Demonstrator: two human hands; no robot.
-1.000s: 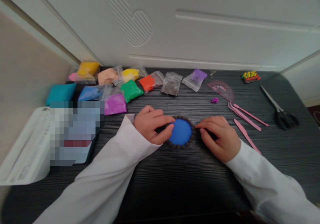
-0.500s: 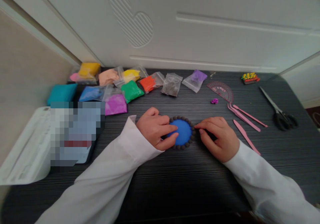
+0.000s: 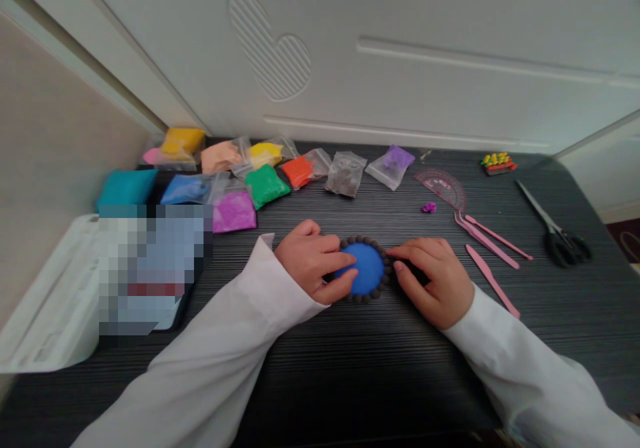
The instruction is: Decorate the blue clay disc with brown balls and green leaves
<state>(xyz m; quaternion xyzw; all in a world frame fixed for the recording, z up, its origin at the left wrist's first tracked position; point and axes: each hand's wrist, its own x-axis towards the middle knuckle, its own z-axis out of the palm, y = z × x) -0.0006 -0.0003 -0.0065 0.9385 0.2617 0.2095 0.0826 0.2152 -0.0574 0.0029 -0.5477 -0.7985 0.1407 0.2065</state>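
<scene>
A round blue clay disc (image 3: pixel 367 271) lies on the dark table, edged with a ring of small dark clay balls (image 3: pixel 369 297). My left hand (image 3: pixel 320 261) grips the disc's left side, its thumb and index finger resting on the blue face and covering part of the rim. At the right edge, the index fingertip of my right hand (image 3: pixel 433 278) touches one of the dark balls. The right thumb sits a little apart from that finger, and no object shows between them. The other right fingers are curled and partly hidden.
Several bags of coloured clay, including a green one (image 3: pixel 267 186), line the back left. A phone (image 3: pixel 175 308) lies at left beside a white object (image 3: pixel 45 301). Rightward are pink tweezers (image 3: pixel 487 241), a pink knife tool (image 3: pixel 493 281), a protractor (image 3: pixel 443 188) and scissors (image 3: pixel 555 228).
The view has shifted slightly. My right index fingertip stays at the disc's right rim, and the thumb has come slightly nearer to it. My left hand keeps its place on the disc.
</scene>
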